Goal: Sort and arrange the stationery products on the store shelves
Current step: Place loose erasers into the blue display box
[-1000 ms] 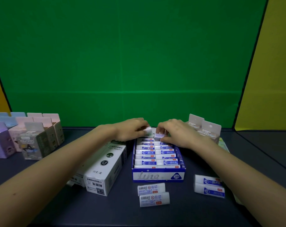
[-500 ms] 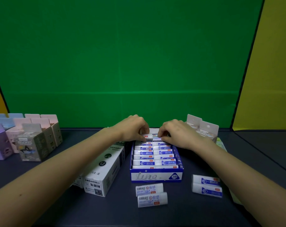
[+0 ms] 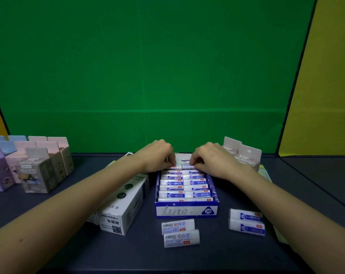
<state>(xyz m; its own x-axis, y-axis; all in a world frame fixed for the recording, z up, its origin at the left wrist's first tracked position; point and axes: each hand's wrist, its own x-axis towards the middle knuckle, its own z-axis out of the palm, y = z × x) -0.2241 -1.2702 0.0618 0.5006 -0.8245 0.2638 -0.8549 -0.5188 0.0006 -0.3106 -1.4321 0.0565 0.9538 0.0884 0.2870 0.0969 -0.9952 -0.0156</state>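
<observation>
Low in the frame, two loose erasers (image 3: 181, 232) lie on the dark surface (image 3: 217, 254) at center, with another pair (image 3: 246, 222) lower right. Just above them sits the blue eraser box (image 3: 186, 211), packed in rows, a white pen carton (image 3: 124, 204) beside it on the left. At the box's far end, the left hand (image 3: 157, 156) and right hand (image 3: 213, 159) each close their fingertip grip on an eraser. Pastel boxes (image 3: 29, 165) stand mid left
</observation>
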